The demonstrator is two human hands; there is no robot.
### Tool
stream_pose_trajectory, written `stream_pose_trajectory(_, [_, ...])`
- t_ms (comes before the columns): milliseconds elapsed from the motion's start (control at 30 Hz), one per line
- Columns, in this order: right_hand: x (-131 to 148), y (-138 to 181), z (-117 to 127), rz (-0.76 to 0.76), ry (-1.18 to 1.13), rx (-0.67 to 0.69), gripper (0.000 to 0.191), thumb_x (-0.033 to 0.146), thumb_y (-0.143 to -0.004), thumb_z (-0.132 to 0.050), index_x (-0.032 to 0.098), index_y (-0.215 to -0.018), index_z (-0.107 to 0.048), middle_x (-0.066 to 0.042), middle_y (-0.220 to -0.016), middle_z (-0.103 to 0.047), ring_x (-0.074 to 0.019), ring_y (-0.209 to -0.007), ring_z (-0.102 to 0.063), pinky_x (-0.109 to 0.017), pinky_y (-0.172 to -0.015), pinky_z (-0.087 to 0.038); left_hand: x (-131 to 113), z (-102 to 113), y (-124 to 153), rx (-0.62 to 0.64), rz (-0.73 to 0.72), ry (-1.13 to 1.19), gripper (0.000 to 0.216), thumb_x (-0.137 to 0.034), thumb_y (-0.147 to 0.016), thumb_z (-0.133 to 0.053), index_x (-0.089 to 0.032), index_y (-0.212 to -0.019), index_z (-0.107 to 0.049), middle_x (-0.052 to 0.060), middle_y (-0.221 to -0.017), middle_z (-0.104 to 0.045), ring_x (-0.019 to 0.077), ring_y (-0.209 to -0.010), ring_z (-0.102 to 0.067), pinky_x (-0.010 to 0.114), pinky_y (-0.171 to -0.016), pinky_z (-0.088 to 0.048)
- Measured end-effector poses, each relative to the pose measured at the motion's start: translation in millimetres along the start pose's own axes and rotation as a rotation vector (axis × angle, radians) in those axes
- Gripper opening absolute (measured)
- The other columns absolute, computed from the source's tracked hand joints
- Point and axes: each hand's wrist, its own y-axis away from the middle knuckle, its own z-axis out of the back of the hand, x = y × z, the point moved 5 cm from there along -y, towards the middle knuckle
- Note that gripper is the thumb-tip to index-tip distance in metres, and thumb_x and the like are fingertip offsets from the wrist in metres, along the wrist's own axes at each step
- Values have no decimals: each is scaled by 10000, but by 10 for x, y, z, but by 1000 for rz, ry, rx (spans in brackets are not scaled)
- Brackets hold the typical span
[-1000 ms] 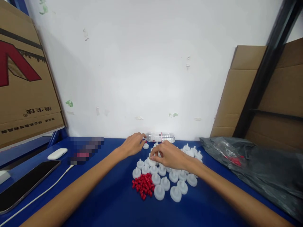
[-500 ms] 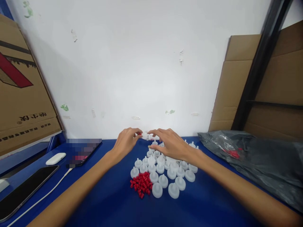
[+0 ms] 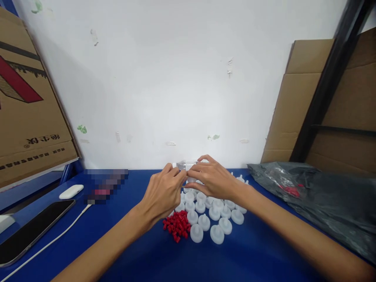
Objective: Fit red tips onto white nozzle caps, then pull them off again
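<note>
My left hand [image 3: 166, 190] is closed, its fingers bent and its fingertips meeting those of my right hand. My right hand [image 3: 213, 178] reaches in from the right with thumb and fingers curled in a pinch. Whatever lies between the fingertips is hidden. Just behind them a clear plastic piece [image 3: 182, 165] shows, partly covered by the hands. Several translucent white caps with narrow spouts [image 3: 216, 234] lie spread on the blue table below my right hand. A pile of small red plastic pieces [image 3: 177, 224] sits next to them, below my left hand.
On the left lie a dark phone [image 3: 32, 231], a white earbud case [image 3: 71, 192], a white cable [image 3: 58, 238] and a partly blurred device. A dark grey plastic bag [image 3: 329, 203] covers the right side. Cardboard [image 3: 29, 117] stands at the left; a white wall rises behind.
My left hand has moved right and turned, closing the gap to my right hand. The red bit seen at its fingertips is now hidden. The view has shifted slightly.
</note>
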Motion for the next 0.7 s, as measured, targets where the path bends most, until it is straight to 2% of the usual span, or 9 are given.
stream_pose_trajectory(167, [-54, 13, 69, 34, 181, -51, 243, 340, -1039, -456, 178, -1094, -628, -77, -995, -731, -200, -846, -654, -418, -973, -361, 62, 40, 6, -14, 226, 311, 329, -273, -1032, -310, -198, -746, -454, -1, -708, -531, 169, -683, -455, 296, -588, -293])
stream_pose_trajectory(233, [-215, 60, 98, -36, 203, -55, 216, 297, -1035, -462, 187, -1114, -631, -82, -1058, -733, -208, -877, -665, -427, -983, -355, 186, 46, 21, -28, 338, 456, 396, -349, -1044, -289, -197, -695, -397, -18, -650, -473, 153, -626, -425, 293, -588, -297])
stream_pose_trajectory(300, [-463, 145, 126, -181, 152, -71, 187, 301, -1016, -503, 201, -1101, -636, -71, -1052, -740, -213, -864, -674, -436, -980, -361, 308, 53, 31, -26, 388, 584, 447, -414, -1046, -267, -199, -662, -345, -31, -607, -415, 142, -581, -387, 288, -569, -298])
stream_pose_trajectory(400, [-839, 312, 117, -468, -12, -92, 224, 329, -1000, -503, 205, -1167, -585, -33, -864, -736, -205, -718, -652, -379, -836, -435, 355, 75, 22, 81, 281, 558, 448, -420, -1035, -301, -196, -671, -435, -19, -640, -478, 160, -659, -456, 297, -629, -344])
stream_pose_trajectory(467, [-956, 381, 48, -560, -154, -46, 250, 386, -984, -520, 211, -1153, -575, -22, -810, -717, -215, -706, -644, -334, -724, -447, 314, 91, 27, 176, 193, 497, 374, -405, -1013, -377, -201, -746, -542, 1, -737, -570, 194, -795, -520, 315, -696, -375])
stream_pose_trajectory(600, [-876, 359, -101, -449, -390, 82, 221, 451, -916, -621, 241, -964, -672, -54, -1064, -708, -236, -961, -652, -329, -802, -460, 183, 124, 73, 308, 77, 491, 187, -338, -960, -507, -231, -885, -640, 10, -948, -651, 216, -961, -547, 347, -821, -412])
stream_pose_trajectory(700, [-807, 333, -178, -406, -448, 161, 239, 473, -871, -675, 245, -913, -734, -56, -1037, -699, -221, -917, -642, -309, -757, -458, 116, 102, 128, 410, 26, 524, 117, -285, -934, -559, -251, -910, -669, -3, -986, -660, 200, -976, -553, 342, -866, -422])
